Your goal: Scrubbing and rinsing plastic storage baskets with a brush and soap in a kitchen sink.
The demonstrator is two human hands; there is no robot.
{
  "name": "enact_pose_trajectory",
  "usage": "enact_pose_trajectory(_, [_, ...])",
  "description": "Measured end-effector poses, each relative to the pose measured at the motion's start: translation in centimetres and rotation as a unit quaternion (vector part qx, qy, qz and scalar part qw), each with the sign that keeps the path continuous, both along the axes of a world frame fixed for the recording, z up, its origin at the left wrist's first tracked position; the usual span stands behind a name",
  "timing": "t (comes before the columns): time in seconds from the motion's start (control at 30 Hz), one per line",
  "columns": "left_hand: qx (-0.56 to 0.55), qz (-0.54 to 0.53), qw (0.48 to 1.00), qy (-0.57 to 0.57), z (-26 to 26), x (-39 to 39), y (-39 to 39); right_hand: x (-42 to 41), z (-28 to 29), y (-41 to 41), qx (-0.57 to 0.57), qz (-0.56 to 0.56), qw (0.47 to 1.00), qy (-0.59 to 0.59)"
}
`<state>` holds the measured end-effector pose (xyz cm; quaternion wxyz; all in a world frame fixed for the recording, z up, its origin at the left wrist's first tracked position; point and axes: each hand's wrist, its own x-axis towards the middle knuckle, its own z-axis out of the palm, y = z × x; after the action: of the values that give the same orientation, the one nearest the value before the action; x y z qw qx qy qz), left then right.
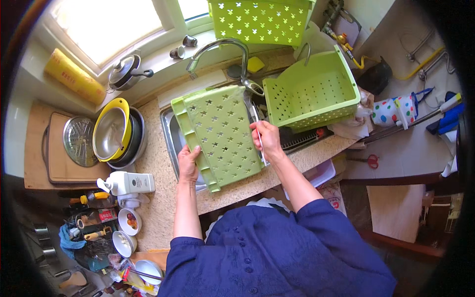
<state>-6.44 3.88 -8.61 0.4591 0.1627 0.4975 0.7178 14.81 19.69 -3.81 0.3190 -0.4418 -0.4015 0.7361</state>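
Note:
A green perforated plastic basket (222,137) lies tilted over the stainless-steel sink (167,128), one patterned wall facing up with whitish suds on its top edge. My left hand (188,163) grips its ribbed rim at the left, thumb on top. At the basket's right side my right hand (268,140) is closed around a thin white strip-like tool (259,139); its working end is hidden. The chrome faucet (243,55) arches above the basket's far edge. A second green basket (311,92) rests on the right part of the sink.
Another green basket (259,22) stands by the window. Left are a yellow-rimmed colander (127,130), a cutting board (55,148) and a white pump bottle (133,183). White bowls (135,219) of food sit along the counter (159,222). A yellow sponge (255,64) lies behind the faucet.

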Motion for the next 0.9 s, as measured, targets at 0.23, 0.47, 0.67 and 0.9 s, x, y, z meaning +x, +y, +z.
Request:
enact_pose_trajectory(0.23, [-0.009, -0.009, 1.000, 0.001, -0.7, 0.7, 1.0, -0.2, 0.7, -0.6, -0.036, 0.064, 0.993, 0.092])
enact_pose_trajectory(0.47, [-0.032, 0.000, 0.999, -0.016, -0.7, 0.5, 1.3, -1.8, 3.7, -2.9, 0.093, 0.148, 0.985, -0.003])
enact_pose_trajectory(0.67, [-0.029, 0.027, 0.999, -0.003, 0.2, 1.3, 1.8, -5.1, 2.2, -4.2, 0.291, 0.165, 0.939, -0.074])
enact_pose_trajectory(0.9, [-0.024, 0.088, 0.989, 0.115, -1.5, 1.8, 2.7, -14.4, 3.0, -1.9, 0.493, 0.107, 0.857, -0.107])
